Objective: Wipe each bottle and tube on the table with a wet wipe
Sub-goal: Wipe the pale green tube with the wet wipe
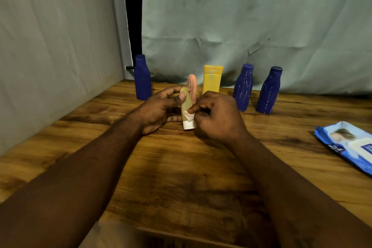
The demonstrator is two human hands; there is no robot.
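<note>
Green tube (185, 104): left hand (159, 107) grips it; right hand (218, 119) pinches wet wipe (188, 115) below left thumb. Risk: wet tube may slip.

Dim, warm light from above casts soft arm shadows on the table (181, 177); wide-angle bending warps the edges.

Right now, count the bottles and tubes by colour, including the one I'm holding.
Blue bottles: 3
Yellow bottle: 1
Pink tube: 1
Olive-green tube: 1
Total: 6
</note>
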